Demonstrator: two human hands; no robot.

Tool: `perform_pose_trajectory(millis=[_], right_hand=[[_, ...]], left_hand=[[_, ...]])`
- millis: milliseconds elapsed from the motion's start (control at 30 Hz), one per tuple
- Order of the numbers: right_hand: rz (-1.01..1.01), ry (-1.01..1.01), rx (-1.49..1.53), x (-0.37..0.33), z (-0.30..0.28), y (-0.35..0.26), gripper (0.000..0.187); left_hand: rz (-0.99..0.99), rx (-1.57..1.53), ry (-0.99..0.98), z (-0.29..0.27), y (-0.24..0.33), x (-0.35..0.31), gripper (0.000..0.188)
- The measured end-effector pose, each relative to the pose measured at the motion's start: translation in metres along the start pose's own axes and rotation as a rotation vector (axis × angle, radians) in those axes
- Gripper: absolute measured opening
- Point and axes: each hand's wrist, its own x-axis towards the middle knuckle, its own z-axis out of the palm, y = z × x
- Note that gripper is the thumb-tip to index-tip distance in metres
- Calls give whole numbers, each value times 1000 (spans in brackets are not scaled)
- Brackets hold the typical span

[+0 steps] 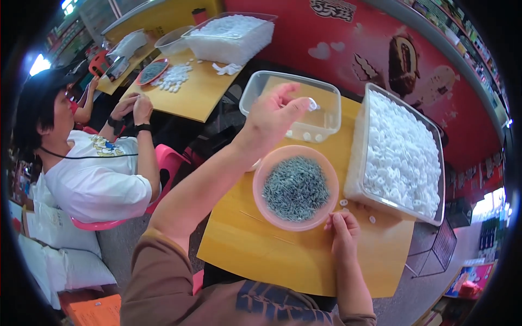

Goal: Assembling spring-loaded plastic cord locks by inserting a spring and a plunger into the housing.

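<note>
Over the clear plastic box (331,122) is my left hand (274,111), its fingers parted from the thumb. A small white disc-shaped piece with holes (312,104) shows right at the thumb tip; whether it still touches the thumb is hard to see. A few similar pieces lie in the box. In front of me stands a pink round bowl (262,204) full of small grey-silver metal screws or pins (296,189). My right hand (344,231) is closed beside the bowl's right rim, thumb against fingers; anything pinched there is too small to name.
A large clear bin (353,179) heaped with white pieces (402,157) stands on the right of the yellow table (261,255). Two loose white pieces (372,219) lie beside it. On the left a co-worker (98,168) sits at another table (190,106) with similar containers.
</note>
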Motion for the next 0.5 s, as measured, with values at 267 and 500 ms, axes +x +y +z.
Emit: perform_pose_trajectory(millis=[267, 500], right_hand=[[58, 92, -28, 11, -3, -2, 12], [61, 102, -29, 10, -7, -2, 12]], left_hand=[[-121, 65, 525, -86, -51, -95, 29], [231, 120, 135, -91, -1, -161, 16]])
